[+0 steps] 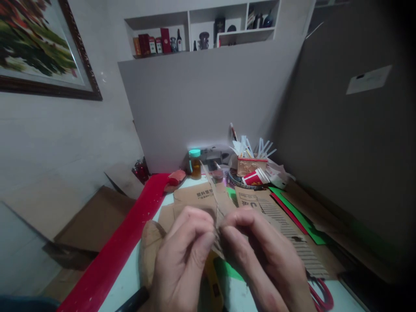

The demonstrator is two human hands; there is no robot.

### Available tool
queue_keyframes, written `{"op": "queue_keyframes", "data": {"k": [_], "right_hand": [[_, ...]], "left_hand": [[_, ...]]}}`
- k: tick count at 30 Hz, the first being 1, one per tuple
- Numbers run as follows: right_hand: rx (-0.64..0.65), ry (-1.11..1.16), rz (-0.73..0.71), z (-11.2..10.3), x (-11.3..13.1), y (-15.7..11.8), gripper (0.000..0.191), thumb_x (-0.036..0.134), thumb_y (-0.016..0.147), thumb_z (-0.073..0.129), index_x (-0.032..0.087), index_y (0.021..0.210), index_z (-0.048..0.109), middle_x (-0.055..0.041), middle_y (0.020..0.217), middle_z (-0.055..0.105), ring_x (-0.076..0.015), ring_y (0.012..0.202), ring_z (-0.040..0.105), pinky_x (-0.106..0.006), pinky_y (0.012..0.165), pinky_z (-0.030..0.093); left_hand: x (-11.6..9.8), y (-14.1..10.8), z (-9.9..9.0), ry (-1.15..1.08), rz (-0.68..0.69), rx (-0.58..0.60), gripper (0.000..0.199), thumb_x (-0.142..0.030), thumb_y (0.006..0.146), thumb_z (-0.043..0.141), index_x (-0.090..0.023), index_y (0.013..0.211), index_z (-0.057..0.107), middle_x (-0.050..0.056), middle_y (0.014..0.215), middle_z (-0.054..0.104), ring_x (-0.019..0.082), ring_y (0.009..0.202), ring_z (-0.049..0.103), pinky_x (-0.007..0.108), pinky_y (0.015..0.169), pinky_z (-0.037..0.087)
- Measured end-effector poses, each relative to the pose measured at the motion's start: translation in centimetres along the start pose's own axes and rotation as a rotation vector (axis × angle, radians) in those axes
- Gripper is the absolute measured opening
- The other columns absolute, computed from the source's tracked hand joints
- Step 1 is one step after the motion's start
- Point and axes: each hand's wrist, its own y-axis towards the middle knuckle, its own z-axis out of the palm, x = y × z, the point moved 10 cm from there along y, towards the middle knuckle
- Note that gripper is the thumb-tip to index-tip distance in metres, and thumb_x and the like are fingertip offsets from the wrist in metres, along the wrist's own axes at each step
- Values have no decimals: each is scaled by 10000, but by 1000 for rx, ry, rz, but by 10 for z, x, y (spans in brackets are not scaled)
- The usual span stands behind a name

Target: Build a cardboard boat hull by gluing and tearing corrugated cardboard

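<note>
My left hand (185, 260) and my right hand (264, 260) meet above the middle of the table's near side. Between their fingertips is a thin piece of cardboard (219, 201), seen nearly edge-on and standing upright with a pointed upper end. Both hands pinch it, thumbs against curled fingers. Behind it, printed cardboard sheets (195, 197) lie on the table. A rounded cardboard piece (150, 245) sits just left of my left hand. Below the hands, a yellow object (214, 284) is partly covered, so its kind is unclear.
Red scissor handles (326, 297) show at the right, a black pen-like object (134, 300) at the front left. Farther back stand an amber bottle (195, 169), a paper cup (255, 177) and a box of strips (250, 165). Corrugated cardboard (292, 236) and green sheets (312, 232) lie right.
</note>
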Motion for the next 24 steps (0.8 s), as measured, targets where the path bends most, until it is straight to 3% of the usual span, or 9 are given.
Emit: {"op": "queue_keyframes", "data": {"k": [5,8,12,18,24], "right_hand": [[-17,-101,-193,0,19,-4,138,60,948,514,189,936,563,10,835,545,-103,749,546,-240,685,441],[-64,-78,-175,-1,20,-6,169,40,955,493,190,908,554,12,815,524,-100,738,522,-248,668,417],[-107,-118,-137,-2,21,-8,176,63,959,481,205,866,528,30,790,501,-93,731,499,-240,684,399],[-64,-123,-52,-1,13,-6,173,105,978,471,218,850,497,41,783,477,-93,715,481,-240,666,375],[-55,-108,-92,-1,9,-3,176,101,986,441,215,862,492,36,780,463,-92,711,476,-228,662,385]], "left_hand": [[-4,0,-1,68,54,-38,200,-177,1008,487,-267,888,619,-33,920,557,108,901,564,169,813,417],[-7,-4,-5,137,100,-89,183,-154,984,525,-280,907,634,-33,953,580,109,936,578,157,807,426],[-12,-8,-3,190,159,-64,186,-109,948,567,-277,906,635,-23,965,595,117,941,606,144,742,458],[-5,-7,-7,40,56,-171,205,-135,947,571,-292,865,674,-25,934,603,136,932,583,187,820,433],[1,-7,-6,-56,36,-179,196,-157,962,556,-274,857,674,-6,917,596,149,889,573,222,814,426]]}}
